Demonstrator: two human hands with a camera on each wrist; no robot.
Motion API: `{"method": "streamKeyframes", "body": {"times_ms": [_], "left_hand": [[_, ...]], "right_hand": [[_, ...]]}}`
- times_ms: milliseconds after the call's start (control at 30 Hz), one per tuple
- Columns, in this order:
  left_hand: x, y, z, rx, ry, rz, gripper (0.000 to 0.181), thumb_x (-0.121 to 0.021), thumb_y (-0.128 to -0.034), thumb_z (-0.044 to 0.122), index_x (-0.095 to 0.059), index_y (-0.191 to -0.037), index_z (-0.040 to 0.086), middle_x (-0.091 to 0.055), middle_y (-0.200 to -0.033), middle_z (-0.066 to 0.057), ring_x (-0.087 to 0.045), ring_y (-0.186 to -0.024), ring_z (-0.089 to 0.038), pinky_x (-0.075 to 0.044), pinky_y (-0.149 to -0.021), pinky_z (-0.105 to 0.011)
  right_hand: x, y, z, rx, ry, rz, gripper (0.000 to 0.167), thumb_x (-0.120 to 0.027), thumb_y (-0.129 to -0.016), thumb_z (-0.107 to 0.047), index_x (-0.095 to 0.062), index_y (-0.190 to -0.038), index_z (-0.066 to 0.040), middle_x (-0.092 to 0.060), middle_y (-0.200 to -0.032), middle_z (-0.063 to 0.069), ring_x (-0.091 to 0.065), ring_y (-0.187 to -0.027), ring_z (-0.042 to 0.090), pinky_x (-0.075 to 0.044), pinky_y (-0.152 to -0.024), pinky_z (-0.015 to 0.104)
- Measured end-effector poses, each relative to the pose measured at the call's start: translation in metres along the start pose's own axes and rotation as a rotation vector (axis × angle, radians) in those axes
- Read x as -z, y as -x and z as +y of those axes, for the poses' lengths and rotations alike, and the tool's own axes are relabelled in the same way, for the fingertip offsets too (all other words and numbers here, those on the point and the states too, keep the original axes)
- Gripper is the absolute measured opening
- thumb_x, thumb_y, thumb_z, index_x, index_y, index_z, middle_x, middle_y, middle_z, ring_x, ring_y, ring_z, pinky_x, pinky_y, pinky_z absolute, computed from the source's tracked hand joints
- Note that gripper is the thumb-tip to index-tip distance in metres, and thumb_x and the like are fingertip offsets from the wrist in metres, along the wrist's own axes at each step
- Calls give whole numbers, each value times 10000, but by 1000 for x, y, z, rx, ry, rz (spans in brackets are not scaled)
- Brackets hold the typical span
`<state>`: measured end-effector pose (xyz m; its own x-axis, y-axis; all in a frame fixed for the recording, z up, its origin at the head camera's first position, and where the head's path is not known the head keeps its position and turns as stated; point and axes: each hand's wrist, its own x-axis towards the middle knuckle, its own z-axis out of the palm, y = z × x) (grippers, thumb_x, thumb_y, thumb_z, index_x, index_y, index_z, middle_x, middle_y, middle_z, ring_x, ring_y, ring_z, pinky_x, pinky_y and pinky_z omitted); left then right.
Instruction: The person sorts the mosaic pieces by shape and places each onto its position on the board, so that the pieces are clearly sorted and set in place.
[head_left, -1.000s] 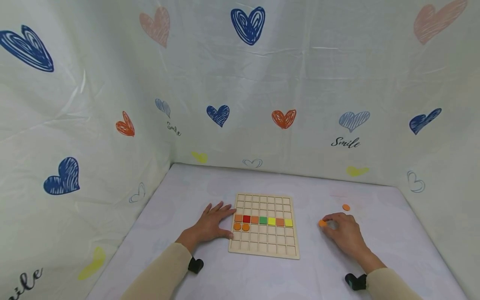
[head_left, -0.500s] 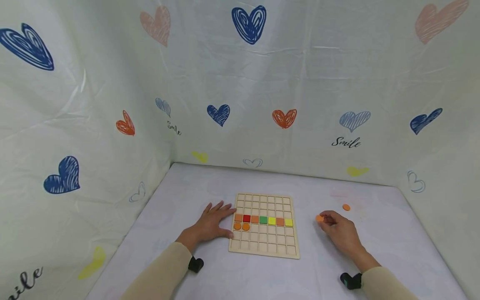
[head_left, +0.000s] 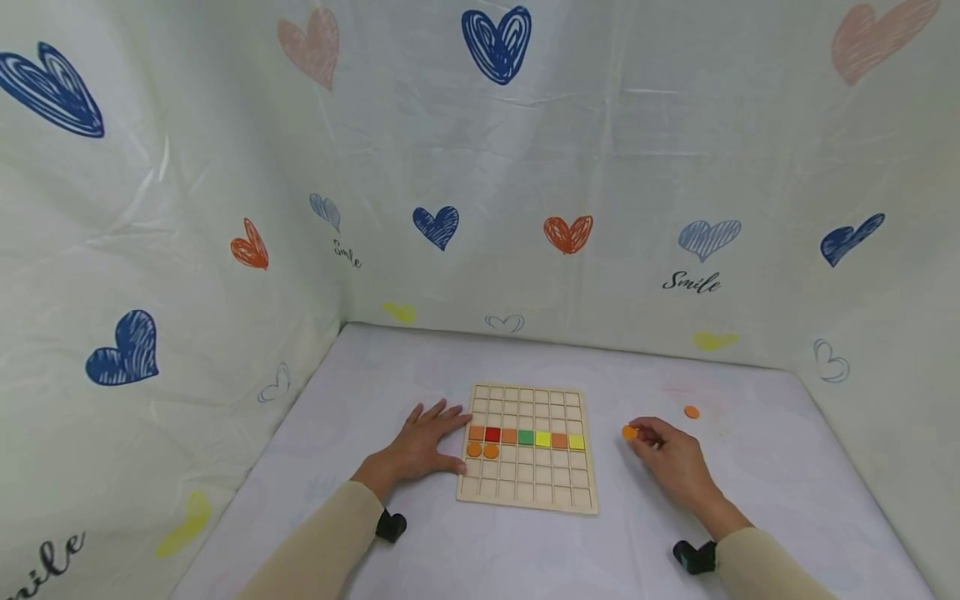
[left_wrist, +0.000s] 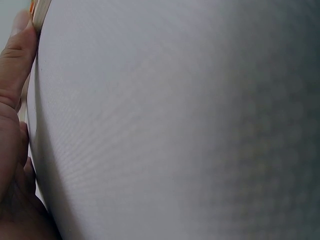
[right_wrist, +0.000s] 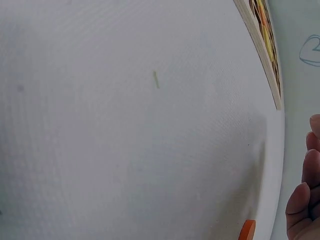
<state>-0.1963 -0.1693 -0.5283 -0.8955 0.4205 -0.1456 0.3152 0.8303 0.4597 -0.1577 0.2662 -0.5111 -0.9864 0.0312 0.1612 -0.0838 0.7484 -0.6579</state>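
Note:
On the table lies a pale wooden grid board point(head_left: 527, 493). One row across it holds coloured squares, among them a red square point(head_left: 492, 435) and a green square point(head_left: 526, 437). Just below that row, at the left, sit two orange discs point(head_left: 483, 450). My left hand point(head_left: 420, 442) touches the board's left edge with spread fingers and thumb. To the right of the board, my right hand point(head_left: 675, 462) pinches an orange disc point(head_left: 629, 432) at its fingertips, apart from the board. The right wrist view shows part of the right hand point(right_wrist: 305, 190) at its right edge.
A loose orange disc point(head_left: 692, 412) lies on the white table point(head_left: 420, 367) beyond the right hand. Hanging cloth printed with hearts point(head_left: 570, 292) encloses the table at the back and sides. A dark band device point(head_left: 694, 557) sits at the right wrist.
My right hand has moved left and slightly away from me with the orange disc, nearing the board. The left hand and the board keep their places.

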Motion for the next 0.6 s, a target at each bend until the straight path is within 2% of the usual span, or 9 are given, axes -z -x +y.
{"method": "streamKeyframes", "body": {"times_ms": [400,600], "left_hand": [[0,-2,0,6,-8,2,923,-864,-795,582,-496,-1588,285,-393,-1701,-21,-200,-1636,-311,-50,-1333,-595],[1,0,2,14,9,-3,929,-876,-788,566,-501,-1586,276,-396,-1699,-24,-192,-1637,-314,-41,-1334,-588]], "right_hand": [[-8,-4,-10,1,-34,-14,252,-780,-927,-60,-744,-1175,-53,-722,-971,67,-576,-834,162,-492,-643,191],[-14,-6,-19,-3,-51,-39,247,-771,-941,-79,-749,-1187,-84,-714,-968,45,-562,-824,154,-485,-629,192]]}}
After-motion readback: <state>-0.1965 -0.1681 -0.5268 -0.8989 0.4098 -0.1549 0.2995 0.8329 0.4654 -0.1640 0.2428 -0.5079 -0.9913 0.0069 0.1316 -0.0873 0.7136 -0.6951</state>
